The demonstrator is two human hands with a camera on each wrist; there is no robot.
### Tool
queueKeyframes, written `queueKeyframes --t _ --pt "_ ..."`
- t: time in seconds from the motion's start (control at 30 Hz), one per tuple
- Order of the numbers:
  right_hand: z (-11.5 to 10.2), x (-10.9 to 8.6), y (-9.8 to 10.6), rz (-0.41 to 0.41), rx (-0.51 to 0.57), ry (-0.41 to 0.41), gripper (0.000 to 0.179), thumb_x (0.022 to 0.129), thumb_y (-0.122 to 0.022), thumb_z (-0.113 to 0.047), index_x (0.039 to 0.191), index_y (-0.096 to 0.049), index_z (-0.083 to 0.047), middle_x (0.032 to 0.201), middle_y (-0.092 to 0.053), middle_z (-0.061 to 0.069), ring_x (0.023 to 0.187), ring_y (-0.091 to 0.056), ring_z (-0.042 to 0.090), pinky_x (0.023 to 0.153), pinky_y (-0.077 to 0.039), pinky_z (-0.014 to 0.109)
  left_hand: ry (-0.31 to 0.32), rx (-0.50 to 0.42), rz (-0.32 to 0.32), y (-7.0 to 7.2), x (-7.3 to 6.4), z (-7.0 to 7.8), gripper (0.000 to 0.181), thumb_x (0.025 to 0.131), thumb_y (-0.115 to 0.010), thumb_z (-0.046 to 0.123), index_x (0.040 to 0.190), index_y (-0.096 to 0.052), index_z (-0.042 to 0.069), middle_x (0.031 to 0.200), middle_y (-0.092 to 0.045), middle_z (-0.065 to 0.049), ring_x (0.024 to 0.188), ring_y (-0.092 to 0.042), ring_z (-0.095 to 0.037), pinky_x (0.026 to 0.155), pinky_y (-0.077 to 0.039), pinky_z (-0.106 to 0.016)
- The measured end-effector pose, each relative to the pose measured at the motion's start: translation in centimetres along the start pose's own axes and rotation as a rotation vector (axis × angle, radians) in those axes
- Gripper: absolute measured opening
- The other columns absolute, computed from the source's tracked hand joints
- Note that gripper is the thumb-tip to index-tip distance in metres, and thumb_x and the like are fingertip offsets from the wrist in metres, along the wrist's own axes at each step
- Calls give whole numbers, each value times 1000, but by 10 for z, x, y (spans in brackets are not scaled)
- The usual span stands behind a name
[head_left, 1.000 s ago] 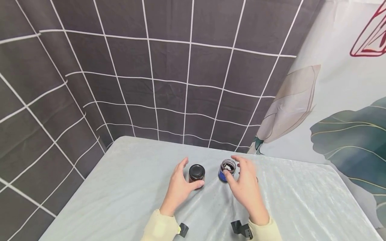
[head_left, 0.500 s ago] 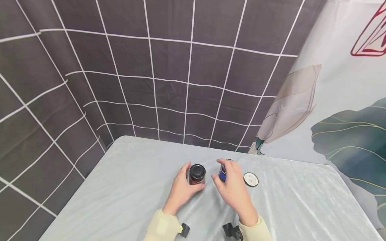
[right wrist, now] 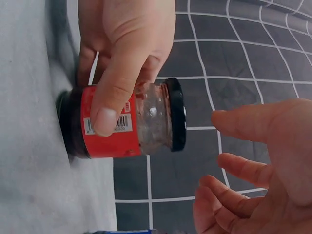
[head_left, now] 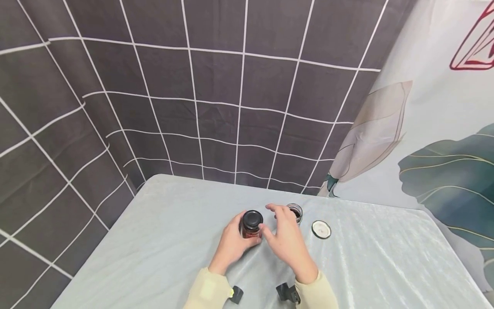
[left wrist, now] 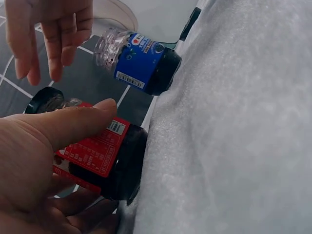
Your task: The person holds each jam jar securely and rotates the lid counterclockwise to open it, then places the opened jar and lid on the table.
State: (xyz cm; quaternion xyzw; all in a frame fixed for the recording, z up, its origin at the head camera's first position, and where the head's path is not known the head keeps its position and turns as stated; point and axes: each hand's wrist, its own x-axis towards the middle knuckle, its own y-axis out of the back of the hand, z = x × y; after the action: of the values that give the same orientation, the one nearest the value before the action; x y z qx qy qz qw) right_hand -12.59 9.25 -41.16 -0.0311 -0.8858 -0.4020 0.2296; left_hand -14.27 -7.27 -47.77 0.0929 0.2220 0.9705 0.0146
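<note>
My left hand grips a glass jar with a red label and a barcode; its thumb lies across the label. A black screw lid is on this jar, which stands upright on the table. My right hand hovers beside that lid with fingers spread and nothing in them; in the right wrist view a gap shows between the fingers and the lid. Just behind the right hand stands a lidless, blue-labelled glass jar, its open rim partly covered by the fingers in the head view.
A loose lid lies with its white inside up, right of the blue-labelled jar. Pale, wrinkled cloth covers the table. A dark curtain with white grid lines hangs behind, and a leaf-patterned curtain is at the right.
My right hand has moved left from the blue-labelled jar toward the lid of the red-labelled one, uncovering the loose lid. The left hand has closed in more around its jar.
</note>
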Motion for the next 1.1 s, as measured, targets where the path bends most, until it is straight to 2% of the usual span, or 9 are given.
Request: queueKeyframes --t 0.2,0.37,0.53,0.77,1.1 --pt "-1 1 -7 -22 5 11 47 83 -78 -16 125 -61 -2 115 -60 16 104 -56 31 89 -48 48 -23 40 -12 1 -1 -1 74 69 -91 22 133 -59 5 124 -67 -11 117 -62 -29 102 -45 -50" --pt "-3 2 -12 -41 7 19 50 84 -79 -21 127 -61 -2 116 -61 16 112 -56 33 93 -48 50 -16 63 -23 0 -2 0 59 73 -90 31 121 -65 7 115 -70 -8 109 -65 -27 95 -49 -48" --pt "-5 4 -18 -60 -1 12 52 84 -79 -24 127 -61 -2 114 -60 16 114 -56 33 95 -48 49 -5 92 -9 -1 -2 1 52 73 -89 27 115 -65 8 109 -71 -7 102 -66 -25 91 -51 -45" --pt "-8 7 -26 -90 -65 4 50 86 -79 -29 125 -63 -1 109 -60 15 100 -60 29 84 -52 46 7 105 3 -1 -3 0 56 75 -86 24 125 -64 7 117 -70 -9 111 -65 -27 97 -50 -46" --pt "-16 12 -32 -100 -155 -19 54 90 -71 -44 123 -64 -2 100 -57 15 78 -63 29 66 -53 44 1 99 23 1 -3 2 54 81 -82 20 130 -64 6 117 -71 -11 108 -67 -25 92 -53 -43"
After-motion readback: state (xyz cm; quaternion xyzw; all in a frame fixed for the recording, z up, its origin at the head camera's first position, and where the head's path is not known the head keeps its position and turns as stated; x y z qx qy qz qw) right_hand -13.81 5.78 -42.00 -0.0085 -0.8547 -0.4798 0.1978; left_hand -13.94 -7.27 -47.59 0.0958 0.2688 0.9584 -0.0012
